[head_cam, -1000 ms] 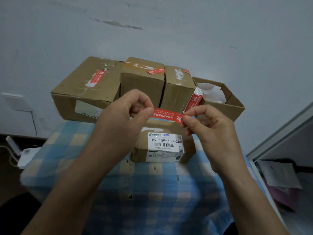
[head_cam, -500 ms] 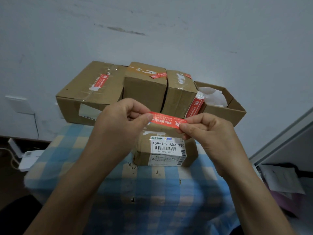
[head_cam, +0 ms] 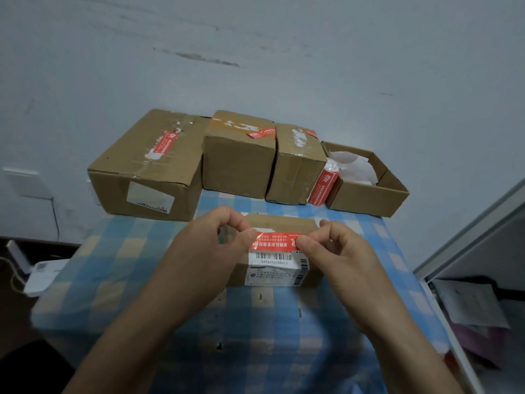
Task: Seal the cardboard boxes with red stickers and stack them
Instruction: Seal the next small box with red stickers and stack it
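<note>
A red sticker [head_cam: 275, 240] is stretched between my two hands. My left hand [head_cam: 211, 245] pinches its left end and my right hand [head_cam: 335, 247] pinches its right end. The strip lies low over the top front edge of a small cardboard box [head_cam: 284, 223] with a white barcode label; whether it touches the box I cannot tell. Behind stand three closed boxes with red stickers on top: a large one [head_cam: 147, 169], a middle one [head_cam: 238, 157] and a narrow one [head_cam: 298, 163]. A roll of red stickers [head_cam: 322, 186] leans beside the narrow box.
An open cardboard tray [head_cam: 372, 194] with white paper inside sits at the back right. All of it rests on a blue checked tablecloth [head_cam: 136, 268] against a pale wall. A grey cabinet edge [head_cam: 468, 231] stands to the right, a white device [head_cam: 42, 275] on the floor at left.
Both hands have lowered the sticker from above the small box down to its top front edge. The camera has tilted, so the boxes appear lower in view.
</note>
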